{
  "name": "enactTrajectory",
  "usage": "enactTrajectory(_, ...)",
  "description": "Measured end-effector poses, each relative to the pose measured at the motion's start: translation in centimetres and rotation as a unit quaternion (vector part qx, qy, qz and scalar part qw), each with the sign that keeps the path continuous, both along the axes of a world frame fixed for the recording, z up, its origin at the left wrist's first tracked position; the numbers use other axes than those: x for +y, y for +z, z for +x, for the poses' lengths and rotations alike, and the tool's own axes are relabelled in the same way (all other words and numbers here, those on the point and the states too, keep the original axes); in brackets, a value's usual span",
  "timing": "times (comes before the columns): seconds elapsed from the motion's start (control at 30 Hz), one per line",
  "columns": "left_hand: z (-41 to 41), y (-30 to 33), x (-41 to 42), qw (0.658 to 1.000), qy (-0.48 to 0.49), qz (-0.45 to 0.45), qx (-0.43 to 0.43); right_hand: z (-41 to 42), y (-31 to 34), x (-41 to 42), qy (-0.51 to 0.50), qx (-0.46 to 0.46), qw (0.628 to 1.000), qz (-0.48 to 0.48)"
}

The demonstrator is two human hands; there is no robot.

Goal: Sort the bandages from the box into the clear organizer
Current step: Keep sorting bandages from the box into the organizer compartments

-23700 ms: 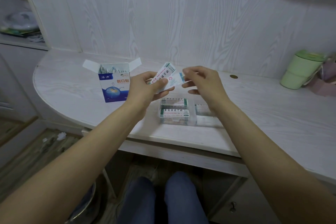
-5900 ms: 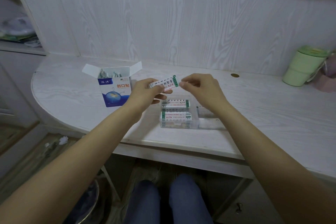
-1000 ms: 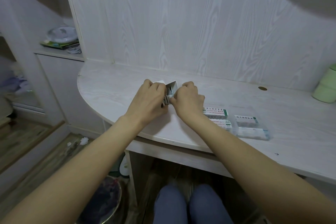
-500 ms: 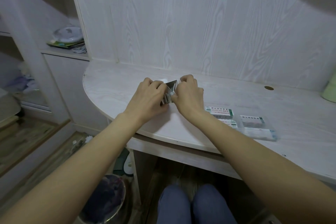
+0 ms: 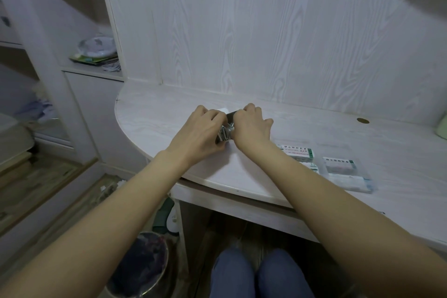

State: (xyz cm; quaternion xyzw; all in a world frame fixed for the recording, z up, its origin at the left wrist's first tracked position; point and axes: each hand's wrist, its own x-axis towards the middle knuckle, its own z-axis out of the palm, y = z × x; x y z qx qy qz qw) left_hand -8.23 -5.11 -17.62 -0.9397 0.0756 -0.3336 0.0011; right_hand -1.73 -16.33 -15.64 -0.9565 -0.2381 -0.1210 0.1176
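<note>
**Both hands at the box as the organizer waits to the right**

Your left hand [image 5: 202,132] and right hand [image 5: 251,128] meet over the bandage box [image 5: 226,126] at the middle of the curved white desk [image 5: 154,116], fingers curled round it from either side. Only a sliver of the box shows between them: a pale flap at the far edge, a dark opening and what looks like a bundle of wrapped bandages [image 5: 223,134] at its mouth. Holding the carton from both sides would keep it from sliding while you work the strips loose, though whether either hand pinches the bandages themselves or only the cardboard cannot be told.

The clear organizer [image 5: 348,173] lies flat on the desk well to the right of the box, near the front edge, within reach of your right arm [image 5: 314,184]. Its compartments already hold stacks of green-and-white wrapped strips [image 5: 296,152], printed side up, so part of the sorting looks done. Your right forearm crosses over its left end, hiding a part of it.

A pale green cup [image 5: 442,129] peeks in at the far right edge, well away from the work. On a shelf [image 5: 96,70] to the left sit a round white object and some papers, and a bin [image 5: 140,268] stands on the floor under the desk, beside your knees.

The next move probably calls for drawing a few strips free and carrying them right to a compartment.
</note>
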Motion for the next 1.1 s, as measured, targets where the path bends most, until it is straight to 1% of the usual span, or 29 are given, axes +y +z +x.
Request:
enactTrajectory(0.1, 0.2, -0.3, -0.2, 1.0, 0.011, 0.007, 0.011, 0.2, -0.1, 0.0, 0.014, 0.001, 1.0, -0.009)
enactTrajectory(0.23, 0.3, 0.3, 0.0, 0.998, 0.035, -0.022, 0.057, 0.4, 0.0, -0.5, 0.051, 0.012, 0.997, 0.058)
enactTrajectory(0.33, 0.2, 0.9, 0.1, 0.995, 0.052, -0.014, 0.08, 0.2, 0.4, -1.6, 0.066, 0.005, 0.992, 0.105)
enactTrajectory(0.43, 0.1, 1.0, 0.0, 0.995, 0.056, -0.006, 0.081, -0.1, 0.6, -2.5, 0.073, -0.018, 0.989, 0.126)
enactTrajectory(0.57, 0.1, 0.9, -0.4, 0.996, 0.047, 0.0, 0.082, 0.1, 0.2, -2.2, 0.061, -0.083, 0.989, 0.105)
enactTrajectory(0.7, 0.1, 0.8, -0.8, 0.996, 0.05, -0.023, 0.071, -0.1, -0.2, -1.9, 0.048, -0.141, 0.986, 0.078)
enactTrajectory(0.77, 0.1, 0.9, -0.8, 0.996, 0.05, -0.028, 0.072, -0.3, -0.2, -2.0, 0.058, -0.13, 0.988, 0.06)
enactTrajectory(0.83, 0.1, 1.0, -0.8, 0.996, 0.048, -0.031, 0.075, -0.6, 0.0, -2.0, 0.066, -0.093, 0.992, 0.051)
enactTrajectory(1.0, 0.3, 1.2, -0.9, 0.994, 0.055, -0.041, 0.091, -0.5, 0.9, -2.5, 0.081, -0.047, 0.992, 0.081)
enactTrajectory(1.1, 0.2, 1.2, -0.8, 0.997, 0.04, -0.032, 0.065, 0.2, 1.1, -2.6, 0.095, -0.034, 0.989, 0.109)
